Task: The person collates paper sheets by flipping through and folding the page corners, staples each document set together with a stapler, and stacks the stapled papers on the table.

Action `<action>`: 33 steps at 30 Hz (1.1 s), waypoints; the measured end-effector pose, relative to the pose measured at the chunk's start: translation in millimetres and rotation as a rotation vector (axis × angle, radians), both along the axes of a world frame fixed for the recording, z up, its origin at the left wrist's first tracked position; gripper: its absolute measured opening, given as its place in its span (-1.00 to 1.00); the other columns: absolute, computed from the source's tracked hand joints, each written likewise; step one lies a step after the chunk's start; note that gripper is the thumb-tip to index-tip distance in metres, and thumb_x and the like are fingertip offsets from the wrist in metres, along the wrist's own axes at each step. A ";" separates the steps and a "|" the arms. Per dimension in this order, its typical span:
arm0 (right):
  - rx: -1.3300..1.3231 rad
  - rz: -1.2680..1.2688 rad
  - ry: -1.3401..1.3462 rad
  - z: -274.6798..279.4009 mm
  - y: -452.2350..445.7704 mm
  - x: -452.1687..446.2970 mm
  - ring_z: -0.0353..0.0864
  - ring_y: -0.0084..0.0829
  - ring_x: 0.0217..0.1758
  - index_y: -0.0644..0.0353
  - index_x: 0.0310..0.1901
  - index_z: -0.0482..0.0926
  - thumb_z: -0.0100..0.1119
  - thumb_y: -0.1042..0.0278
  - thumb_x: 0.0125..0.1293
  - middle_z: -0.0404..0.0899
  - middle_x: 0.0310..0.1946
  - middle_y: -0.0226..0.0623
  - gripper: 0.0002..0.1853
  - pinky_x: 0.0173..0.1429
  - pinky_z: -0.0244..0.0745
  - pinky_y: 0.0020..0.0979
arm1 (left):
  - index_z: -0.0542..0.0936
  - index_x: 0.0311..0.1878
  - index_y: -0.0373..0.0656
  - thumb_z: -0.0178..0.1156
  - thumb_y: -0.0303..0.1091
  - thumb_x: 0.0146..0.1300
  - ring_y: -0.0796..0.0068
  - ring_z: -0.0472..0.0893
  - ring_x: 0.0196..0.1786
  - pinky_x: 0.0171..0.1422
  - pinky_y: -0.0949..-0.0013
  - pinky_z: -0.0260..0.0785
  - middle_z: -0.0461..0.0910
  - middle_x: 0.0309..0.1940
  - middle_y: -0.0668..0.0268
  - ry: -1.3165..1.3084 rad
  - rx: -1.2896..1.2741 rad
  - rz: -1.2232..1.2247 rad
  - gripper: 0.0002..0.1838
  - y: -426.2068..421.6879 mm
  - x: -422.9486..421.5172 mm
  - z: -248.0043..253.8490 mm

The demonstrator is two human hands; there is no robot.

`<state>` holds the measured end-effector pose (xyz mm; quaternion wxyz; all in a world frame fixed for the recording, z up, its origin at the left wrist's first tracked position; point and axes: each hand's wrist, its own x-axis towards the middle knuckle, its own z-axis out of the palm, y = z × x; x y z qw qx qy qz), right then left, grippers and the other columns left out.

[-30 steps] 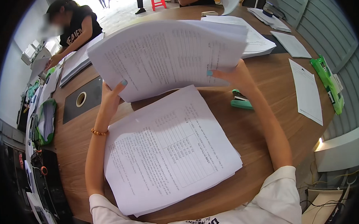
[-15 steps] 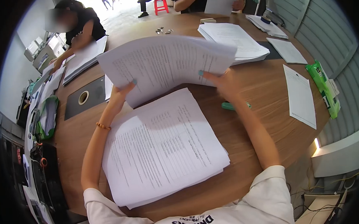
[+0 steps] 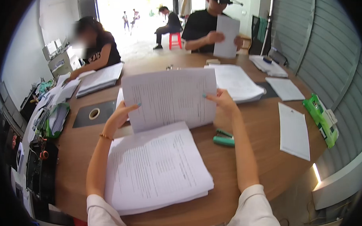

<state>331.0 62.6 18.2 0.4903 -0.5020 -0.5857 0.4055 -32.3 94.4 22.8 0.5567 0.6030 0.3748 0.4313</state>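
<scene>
My left hand (image 3: pixel 119 115) grips the left edge of some printed sheets (image 3: pixel 170 97), its thumb lying on the near face. On the opposite edge, my right hand (image 3: pixel 226 103) pinches the same sheets, thumb in front. They stand nearly upright, facing me, with their lower edge at the far side of a thick stack of printed paper (image 3: pixel 159 173). How many sheets are held I cannot tell. A green stapler (image 3: pixel 224 140) lies on the table beside my right forearm.
Across the wooden table (image 3: pixel 254 158) stands a second paper stack (image 3: pixel 237 83). A tape roll (image 3: pixel 90 115) lies to the left, a loose sheet (image 3: pixel 294 131) and green packet (image 3: pixel 320 120) to the right. One co-worker (image 3: pixel 103 48) reaches over papers; another (image 3: pixel 202 30) holds sheets.
The held sheets were bowed and spread wide; now they are flatter and more upright. My hands have come closer together. The view has tilted up, showing more of the room and the stapler.
</scene>
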 end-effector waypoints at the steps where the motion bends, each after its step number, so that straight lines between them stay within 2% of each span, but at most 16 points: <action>1: 0.038 0.001 -0.013 6.1 1.6 0.3 0.52 -0.59 -0.27 0.29 -0.15 0.57 0.29 0.37 0.03 0.59 -0.31 -0.38 -0.68 -0.20 0.42 -0.54 | 0.38 0.05 -0.33 0.13 -0.44 0.15 0.49 0.49 -0.07 -0.01 0.37 0.38 0.48 -0.09 0.22 -0.074 0.003 -0.006 -0.62 1.2 1.3 -1.0; 5: 0.097 0.127 -0.023 6.5 6.9 -8.7 0.50 -0.62 -0.27 0.28 -0.20 0.59 0.31 0.36 0.02 0.59 -0.37 -0.42 -0.71 -0.18 0.39 -0.53 | 0.40 0.03 -0.32 0.12 -0.44 0.17 0.51 0.50 -0.10 -0.04 0.40 0.39 0.50 -0.12 0.24 -0.054 -0.021 0.214 -0.65 -7.7 8.1 -15.4; 7: 0.143 0.188 -0.031 6.6 10.0 -16.3 0.49 -0.63 -0.27 0.27 -0.23 0.60 0.32 0.35 0.01 0.60 -0.39 -0.42 -0.72 -0.18 0.38 -0.52 | 0.44 -0.01 -0.30 0.11 -0.41 0.18 0.53 0.51 -0.14 -0.06 0.42 0.39 0.52 -0.18 0.26 -0.172 0.147 0.199 -0.69 -6.7 5.6 -23.3; 10: 0.377 0.062 0.069 -11.8 15.9 -34.2 0.49 -0.60 -0.33 0.28 -0.27 0.61 0.28 0.33 0.05 0.59 -0.41 -0.39 -0.76 -0.24 0.40 -0.50 | 0.44 -0.01 -0.29 0.11 -0.40 0.19 0.54 0.52 -0.16 -0.07 0.45 0.39 0.54 -0.23 0.28 -0.240 0.096 0.227 -0.69 -16.7 11.0 -17.5; 13: 0.163 -0.107 0.116 -15.3 22.2 -29.8 0.48 -0.61 -0.38 0.31 -0.27 0.60 0.26 0.33 0.08 0.59 -0.43 -0.38 -0.76 -0.27 0.40 -0.50 | 0.36 0.12 -0.26 0.12 -0.39 0.18 0.52 0.51 -0.10 -0.04 0.43 0.39 0.52 -0.14 0.23 -0.076 -0.033 0.174 -0.58 -14.4 4.7 -16.0; 14: 0.216 -0.155 0.129 -14.4 23.5 -28.2 0.47 -0.62 -0.42 0.34 -0.29 0.60 0.25 0.32 0.09 0.58 -0.44 -0.38 -0.76 -0.31 0.39 -0.51 | 0.36 0.12 -0.26 0.12 -0.39 0.18 0.52 0.51 -0.10 -0.04 0.43 0.39 0.52 -0.14 0.23 -0.079 -0.035 0.181 -0.58 -14.4 5.6 -15.5; 15: 0.214 -0.150 0.126 -11.8 25.5 -21.9 0.47 -0.62 -0.42 0.34 -0.29 0.60 0.25 0.32 0.09 0.58 -0.44 -0.38 -0.76 -0.31 0.39 -0.51 | 0.31 0.17 -0.24 0.13 -0.38 0.18 0.49 0.49 -0.04 -0.01 0.43 0.39 0.49 -0.07 0.19 -0.082 0.044 0.173 -0.52 -14.4 9.9 -14.7; 19: 0.368 -0.530 -0.017 -5.7 25.9 26.0 0.42 -0.63 -0.48 0.40 -0.31 0.58 0.22 0.33 0.11 0.56 -0.53 -0.40 -0.74 -0.36 0.34 -0.52 | 0.22 0.25 -0.21 0.12 -0.27 0.21 0.38 0.47 0.07 0.07 0.41 0.37 0.42 0.08 0.13 -0.076 0.236 0.223 -0.43 -9.1 9.8 -22.7; 21: 0.535 -0.661 -0.122 -1.0 25.5 52.6 0.43 -0.60 -0.48 0.40 -0.32 0.58 0.22 0.31 0.10 0.55 -0.57 -0.41 -0.74 -0.37 0.33 -0.50 | 0.23 0.25 -0.19 0.12 -0.23 0.21 0.34 0.44 0.12 0.14 0.38 0.32 0.41 0.10 0.09 -0.071 0.198 0.247 -0.42 -7.7 7.5 -22.4; 25: 0.351 -0.666 -0.150 50.9 -26.8 63.5 0.46 -0.58 -0.47 0.38 -0.34 0.59 0.21 0.32 0.11 0.54 -0.60 -0.40 -0.76 -0.36 0.35 -0.46 | 0.26 0.23 -0.20 0.10 -0.24 0.22 0.34 0.46 0.10 0.12 0.37 0.33 0.41 0.09 0.10 -0.081 0.185 0.261 -0.47 -7.9 7.3 -22.3; 27: 0.378 -0.555 -0.011 57.6 -38.9 71.5 0.45 -0.62 -0.48 0.39 -0.25 0.55 0.23 0.36 0.09 0.55 -0.51 -0.38 -0.74 -0.38 0.33 -0.47 | 0.27 0.22 -0.21 0.10 -0.25 0.22 0.34 0.47 0.10 0.11 0.37 0.34 0.41 0.09 0.09 -0.089 0.174 0.261 -0.48 -9.3 8.3 -20.3; 28: 0.626 -0.527 0.108 50.5 -35.7 70.9 0.33 -0.66 -0.63 0.33 -0.14 0.49 0.12 0.34 0.17 0.49 -0.50 -0.40 -0.72 -0.48 0.25 -0.51 | 0.28 0.21 -0.22 0.09 -0.25 0.22 0.34 0.47 0.09 0.10 0.38 0.34 0.42 0.08 0.10 -0.086 0.178 0.262 -0.49 -10.8 9.0 -19.3; 29: 0.625 -0.528 0.109 50.6 -37.6 78.4 0.33 -0.66 -0.63 0.33 -0.14 0.49 0.12 0.34 0.17 0.49 -0.50 -0.40 -0.72 -0.48 0.25 -0.51 | 0.28 0.20 -0.23 0.08 -0.25 0.23 0.34 0.48 0.08 0.09 0.38 0.34 0.43 0.07 0.10 -0.083 0.183 0.264 -0.49 -11.6 9.7 -18.7; 30: 0.616 0.100 0.437 54.5 -41.9 88.6 0.23 -0.64 -0.70 0.30 -0.14 0.51 0.09 0.26 0.19 0.44 -0.54 -0.40 -0.71 -0.56 0.14 -0.55 | 0.28 0.20 -0.23 0.08 -0.25 0.23 0.34 0.48 0.08 0.09 0.38 0.34 0.43 0.07 0.10 -0.083 0.182 0.263 -0.49 -11.5 10.0 -18.6; 32: 0.552 0.737 0.741 51.6 -42.5 96.8 0.12 -0.62 -0.77 0.27 -0.15 0.52 0.06 0.18 0.22 0.39 -0.59 -0.40 -0.68 -0.65 0.03 -0.60 | 0.29 0.20 -0.23 0.08 -0.25 0.23 0.35 0.49 0.06 0.09 0.38 0.35 0.45 0.05 0.11 -0.081 0.178 0.265 -0.50 -11.7 10.4 -18.7; 33: 0.582 0.780 0.846 49.5 -40.7 92.0 0.06 -0.63 -0.78 0.26 -0.12 0.49 0.04 0.15 0.22 0.34 -0.61 -0.41 -0.65 -0.68 -0.02 -0.60 | 0.29 0.20 -0.23 0.08 -0.25 0.23 0.35 0.49 0.06 0.09 0.38 0.35 0.45 0.05 0.11 -0.081 0.178 0.265 -0.50 -12.2 10.6 -18.2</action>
